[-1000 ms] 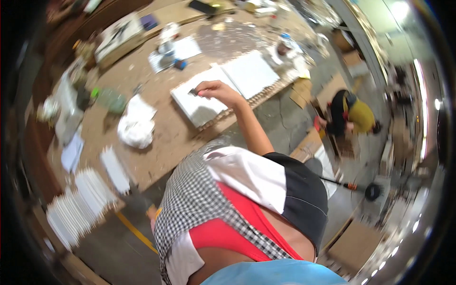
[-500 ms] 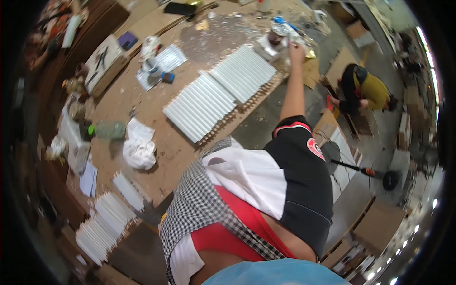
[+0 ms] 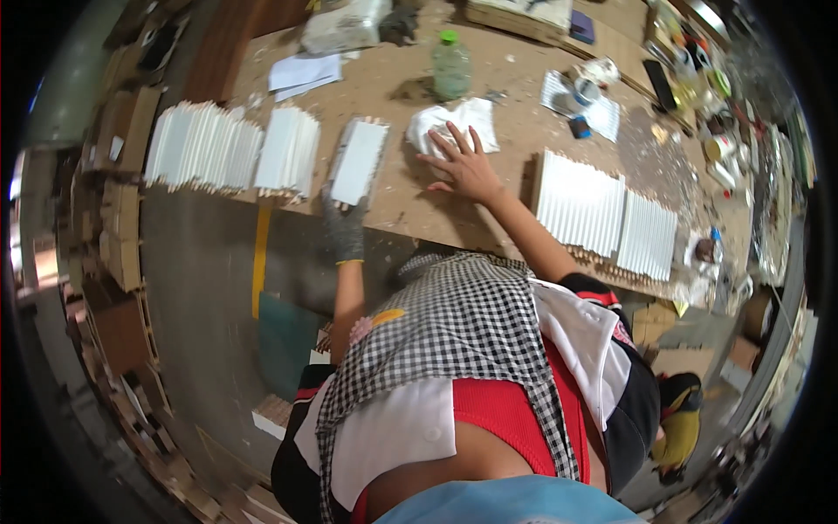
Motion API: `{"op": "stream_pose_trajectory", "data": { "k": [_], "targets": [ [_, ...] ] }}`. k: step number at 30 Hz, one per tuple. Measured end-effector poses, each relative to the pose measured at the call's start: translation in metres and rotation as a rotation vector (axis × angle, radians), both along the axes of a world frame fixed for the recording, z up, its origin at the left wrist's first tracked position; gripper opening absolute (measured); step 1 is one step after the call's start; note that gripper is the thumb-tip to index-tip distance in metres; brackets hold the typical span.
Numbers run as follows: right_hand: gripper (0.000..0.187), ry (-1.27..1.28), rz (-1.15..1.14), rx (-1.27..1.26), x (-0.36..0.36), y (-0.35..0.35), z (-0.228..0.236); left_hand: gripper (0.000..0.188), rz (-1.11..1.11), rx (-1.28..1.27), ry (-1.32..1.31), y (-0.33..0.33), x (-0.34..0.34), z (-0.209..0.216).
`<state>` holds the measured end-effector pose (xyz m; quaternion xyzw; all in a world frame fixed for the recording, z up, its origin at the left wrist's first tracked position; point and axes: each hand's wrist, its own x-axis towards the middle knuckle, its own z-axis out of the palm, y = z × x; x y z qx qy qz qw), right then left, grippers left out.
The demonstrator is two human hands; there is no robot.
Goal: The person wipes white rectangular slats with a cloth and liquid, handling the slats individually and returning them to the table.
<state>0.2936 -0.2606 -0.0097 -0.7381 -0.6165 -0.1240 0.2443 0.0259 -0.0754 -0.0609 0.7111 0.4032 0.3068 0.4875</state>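
Note:
My left hand (image 3: 346,229), in a grey glove, grips the near end of a small bundle of white-painted wooden sticks (image 3: 360,163) at the table's front edge. My bare right hand (image 3: 469,168) is open with fingers spread, over a crumpled white cloth (image 3: 478,122) and partly covering it. Nothing shows held in the right hand. Left of the gripped bundle lie a middle stack of white sticks (image 3: 288,150) and a wider stack of white sticks (image 3: 202,144). More white sticks (image 3: 578,205) lie in rows to the right.
A clear green-capped bottle (image 3: 451,70) stands behind the cloth. White papers (image 3: 304,75) lie at the back left. A cup (image 3: 583,93) stands on paper farther right, and a blue-topped container (image 3: 705,249) at the table's right end. Another person (image 3: 676,428) bends down at lower right.
The view has turned to the left. My right hand has come from the blue-topped container at the table's far end to the cloth. My gloved left hand now shows at the small bundle.

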Motion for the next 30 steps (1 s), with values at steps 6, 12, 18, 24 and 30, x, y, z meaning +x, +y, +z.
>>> {"op": "stream_pose_trajectory", "data": {
  "k": [6, 12, 18, 24, 30],
  "targets": [
    [0.038, 0.613, 0.021, -0.089, -0.013, 0.087, 0.011, 0.100, 0.127, -0.198, -0.295, 0.012, -0.023, -0.046],
    [0.033, 0.353, 0.516, -0.050, -0.119, 0.128, -0.017, 0.064, -0.030, -0.054, -0.281, 0.017, -0.005, -0.018],
    [0.033, 0.392, -0.163, -0.248, 0.044, 0.185, -0.101, 0.096, 0.131, 0.254, 0.022, 0.003, -0.004, 0.033],
    [0.019, 0.793, -0.015, 0.156, 0.001, 0.176, 0.032, 0.058, 0.176, -0.368, -0.139, 0.002, -0.036, 0.030],
    [0.016, 0.482, 0.589, -0.014, -0.127, 0.166, 0.024, 0.043, 0.229, -0.588, -0.172, -0.001, -0.028, 0.007]
  ]
}}
